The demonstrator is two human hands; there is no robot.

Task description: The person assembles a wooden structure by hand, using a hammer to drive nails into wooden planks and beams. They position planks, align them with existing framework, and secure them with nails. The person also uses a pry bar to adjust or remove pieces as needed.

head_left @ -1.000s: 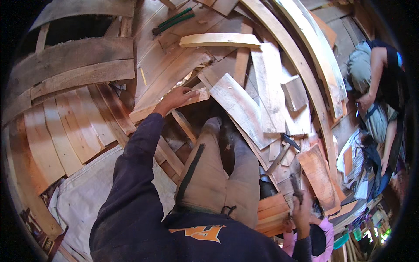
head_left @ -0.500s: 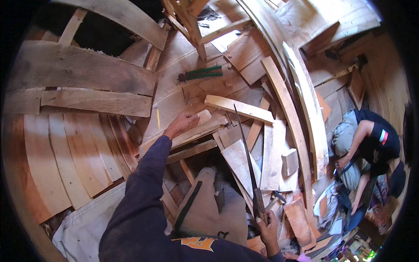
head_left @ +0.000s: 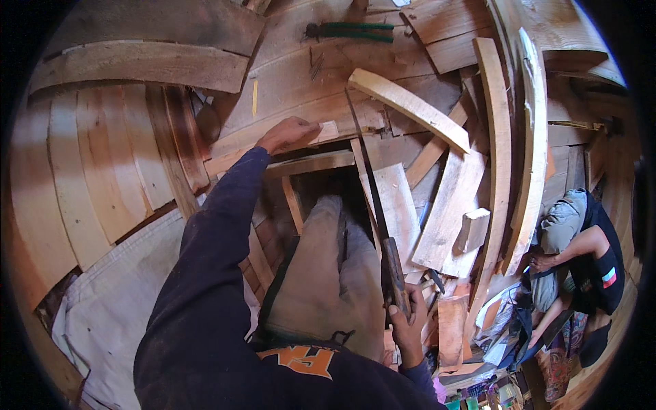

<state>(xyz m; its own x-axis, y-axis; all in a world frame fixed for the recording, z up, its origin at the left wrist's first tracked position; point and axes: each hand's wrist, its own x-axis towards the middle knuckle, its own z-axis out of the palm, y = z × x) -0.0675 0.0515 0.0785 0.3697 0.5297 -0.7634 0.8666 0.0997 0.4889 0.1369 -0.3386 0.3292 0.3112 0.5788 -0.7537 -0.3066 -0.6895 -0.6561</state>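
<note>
1 left hand [head_left: 290,134], 1 right hand [head_left: 408,322], so 2. 1 saw [head_left: 394,270], 1 green-handled tool [head_left: 355,32], 1 hammer [head_left: 436,280], 3 total. 1 batten [head_left: 329,131] at the left hand, 1 short beam [head_left: 413,111], 2 long beams [head_left: 497,171] on the right, 1 small block [head_left: 473,230]. 1 yellow strip [head_left: 255,98], 1 pale sheet [head_left: 130,294]. 1 co-worker [head_left: 594,246] at right. other boards [head_left: 447,205] overlap too much to count.

A wooden strip [head_left: 329,131], pale and straight-edged, is lying crosswise and is being held near its right end. A saw, [head_left: 381,227] gripped by its brown handle, is slanting along to the strip's right. Its long dark blade is narrowing toward a tip beyond the strip, while the handle is staying on the strip's near side.
</note>
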